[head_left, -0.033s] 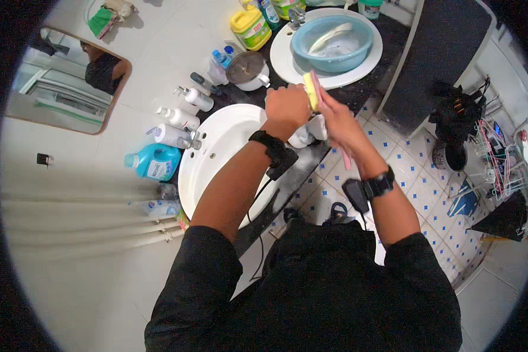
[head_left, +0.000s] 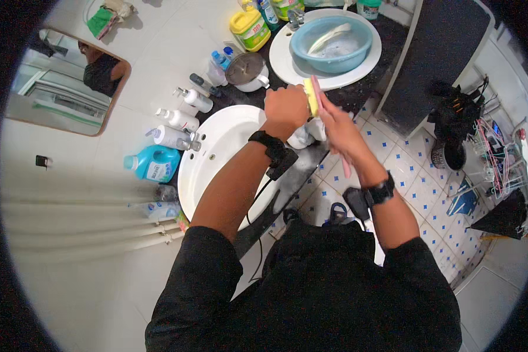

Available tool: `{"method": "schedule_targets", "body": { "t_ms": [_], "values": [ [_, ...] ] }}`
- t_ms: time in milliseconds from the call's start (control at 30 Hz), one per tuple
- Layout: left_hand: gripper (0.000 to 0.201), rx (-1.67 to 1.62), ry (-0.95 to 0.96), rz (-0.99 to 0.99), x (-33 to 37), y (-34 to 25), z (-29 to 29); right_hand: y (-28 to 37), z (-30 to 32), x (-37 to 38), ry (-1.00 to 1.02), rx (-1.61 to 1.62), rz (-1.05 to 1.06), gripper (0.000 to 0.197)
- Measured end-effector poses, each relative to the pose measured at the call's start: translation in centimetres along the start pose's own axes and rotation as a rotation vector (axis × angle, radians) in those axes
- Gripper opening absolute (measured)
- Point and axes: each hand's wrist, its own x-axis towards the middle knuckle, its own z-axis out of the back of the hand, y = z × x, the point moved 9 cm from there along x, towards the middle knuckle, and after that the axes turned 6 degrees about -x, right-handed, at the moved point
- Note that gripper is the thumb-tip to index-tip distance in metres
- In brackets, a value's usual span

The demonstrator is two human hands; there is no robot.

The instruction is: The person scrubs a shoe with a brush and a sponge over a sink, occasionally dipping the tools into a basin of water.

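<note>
My right hand grips a scrub brush with a pink back and handle and a yellow bristle side. The handle's end sticks out below my palm, and the bristle side faces my left hand. Curled with its back toward me, my left hand is right beside the bristles; its fingertips are hidden. Under and between the hands shows a white, soft-looking thing, partly covered, whose kind I cannot make out. It lies by the dark counter edge, right of the near white basin.
A blue tub with sudsy water and a pale item sits in the far basin. Pump bottles, a blue detergent jug, a lidded pot and a yellow jug line the wall. A dark panel stands right.
My right hand and the brush have shifted very slightly downward. My left hand looks almost unmoved.
</note>
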Motion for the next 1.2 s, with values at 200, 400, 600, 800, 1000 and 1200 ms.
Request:
{"method": "schedule_targets", "body": {
  "t_ms": [200,400,600,800,1000,1200],
  "values": [
    [0.026,-0.039,-0.05,-0.163,-0.6,-2.3,0.5,-0.6,1.4,1.1,-0.132,0.008,-0.125,0.047],
    [0.026,-0.069,-0.133,-0.139,-0.4,0.8,0.2,0.7,-1.4,-0.7,-0.22,-0.083,0.169,0.05],
    [0.036,-0.153,-0.09,-0.083,-0.8,0.7,1.0,-0.2,1.0,4.8,-0.096,0.223,-0.149,0.048],
    [0.041,-0.101,-0.065,0.0,-0.3,1.0,1.0,-4.9,9.2,12.7,-0.108,0.18,-0.174,0.048],
    [0.039,-0.143,-0.06,0.136,1.9,1.8,1.2,-6.2,18.2,23.0,-0.115,-0.512,-0.067,0.024],
    [0.043,-0.115,0.107,0.268,2.7,2.5,0.2,-3.3,17.8,29.2,-0.149,-1.276,0.15,0.03]
  ]
}}
